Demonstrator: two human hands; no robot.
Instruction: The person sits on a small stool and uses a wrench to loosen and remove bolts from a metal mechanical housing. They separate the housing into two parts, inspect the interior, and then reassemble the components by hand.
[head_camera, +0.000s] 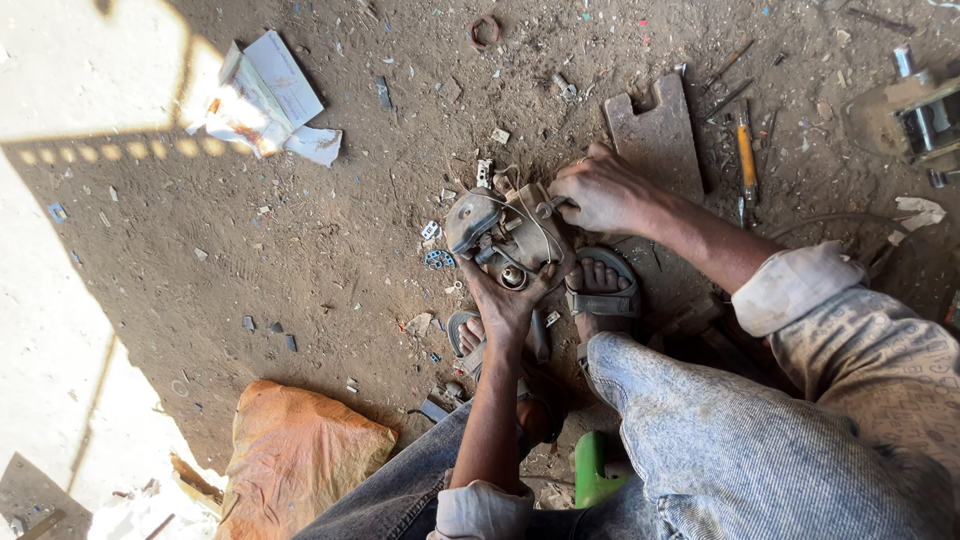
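- Metal assembly: grey, dusty mechanical part with a wire loop, set on the dirt floor just ahead of the person's sandalled feet.
- Left hand: at the near edge of the assembly, fingers spread and pressed up against its underside, bracing it.
- Right hand: on the assembly's right side, fingers closed round a small metal piece projecting from it.
- Notched flat metal plate: just beyond the right hand, right of the assembly.
- Orange-handled tool: farther right, past the plate.
- Crumpled papers: well left and beyond the assembly.
- Orange sack: near and left of it.
- Green object: between the legs, nearest the viewer.
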